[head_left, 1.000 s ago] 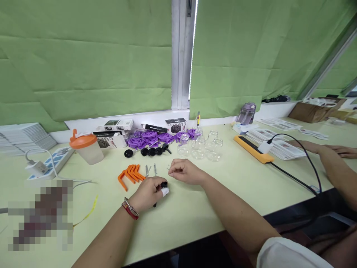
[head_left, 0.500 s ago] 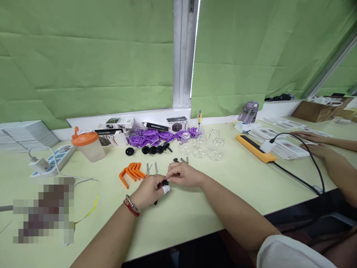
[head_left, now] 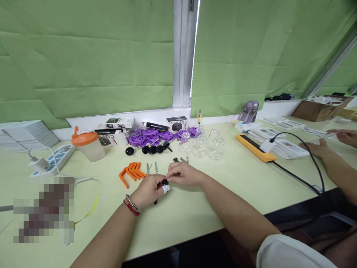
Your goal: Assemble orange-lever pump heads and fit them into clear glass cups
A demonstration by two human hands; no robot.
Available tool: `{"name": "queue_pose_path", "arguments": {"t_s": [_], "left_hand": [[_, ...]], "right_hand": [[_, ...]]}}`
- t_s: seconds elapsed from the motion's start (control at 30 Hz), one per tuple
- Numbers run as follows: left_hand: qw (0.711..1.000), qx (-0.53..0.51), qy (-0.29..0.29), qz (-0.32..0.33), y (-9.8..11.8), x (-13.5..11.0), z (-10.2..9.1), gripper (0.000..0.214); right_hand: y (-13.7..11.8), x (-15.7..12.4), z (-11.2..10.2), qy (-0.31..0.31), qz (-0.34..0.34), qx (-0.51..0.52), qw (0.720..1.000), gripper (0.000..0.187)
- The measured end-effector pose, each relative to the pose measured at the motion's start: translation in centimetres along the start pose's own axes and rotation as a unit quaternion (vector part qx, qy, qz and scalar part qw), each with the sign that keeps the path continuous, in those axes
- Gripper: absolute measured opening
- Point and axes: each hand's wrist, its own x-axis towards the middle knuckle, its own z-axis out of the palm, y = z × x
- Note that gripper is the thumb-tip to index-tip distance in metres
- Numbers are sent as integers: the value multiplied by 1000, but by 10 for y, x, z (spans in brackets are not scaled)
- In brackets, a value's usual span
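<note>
Low over the table, my left hand (head_left: 150,190) is closed around a small black part (head_left: 165,182); its thumb has a white wrap. The fingertips of my right hand (head_left: 184,174) are pinched together at the top of that part, and whatever sits between them is too small to make out. Orange bent handles (head_left: 132,172) lie just beyond my left hand, with metal screws (head_left: 156,167) beside them. Small springs (head_left: 184,160) and a little black piece (head_left: 175,160) lie past my right hand. More black parts show partly beneath my left hand.
Behind are black round-headed parts (head_left: 153,149), purple plastic wheel-like pieces (head_left: 150,137), clear glass-like vessels (head_left: 199,149) and cup holder boxes (head_left: 111,137). An orange-lidded cup (head_left: 88,146) stands left. A yellow power strip (head_left: 255,149) lies right, near another person's hands (head_left: 316,149) and stacked cards (head_left: 290,149).
My hands and the black part stay almost in place. At the right, one of the other person's hands has moved farther right and now holds a paper or card.
</note>
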Motion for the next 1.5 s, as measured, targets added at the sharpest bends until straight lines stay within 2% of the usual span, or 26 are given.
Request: {"name": "queue_pose_path", "arguments": {"t_s": [0.33, 0.4, 0.43, 0.53, 0.57, 0.63, 0.7, 0.8, 0.9, 1.17, 1.5], "left_hand": [[1000, -16, 1, 2, 2, 0, -1, 17], [1000, -19, 1, 9, 4, 0, -2, 18], [1000, -22, 1, 12, 4, 0, -3, 19], [999, -36, 0, 10, 6, -1, -3, 19], [999, -40, -2, 8, 6, -1, -4, 20], [999, -45, -5, 3, 6, -1, -3, 21], [999, -49, -4, 2, 6, -1, -3, 21], [999, -52, 1, -2, 6, -1, -3, 22], [999, -50, 2, -4, 7, -1, -3, 22], [998, -55, 6, -1, 6, -1, -3, 22], [999, -52, 3, -5, 6, -2, -3, 22]], "right_hand": [[0, 2, 0, 7, -1, 1, 1000, 12], [8, 2, -8, 50, 37, 19, 998, 13], [15, 1, -13, 94, 75, 26, 992, 15], [42, -7, -37, 236, 213, -30, 948, 22], [52, -10, -44, 243, 240, -69, 937, 23], [67, -17, -55, 222, 283, -124, 925, 27], [76, -20, -59, 194, 285, -151, 926, 29], [78, -18, -57, 152, 268, -187, 933, 24], [74, -14, -52, 129, 283, -223, 924, 19], [71, -18, -54, 136, 318, -238, 907, 16], [70, -15, -50, 155, 377, -256, 876, 33]]}}
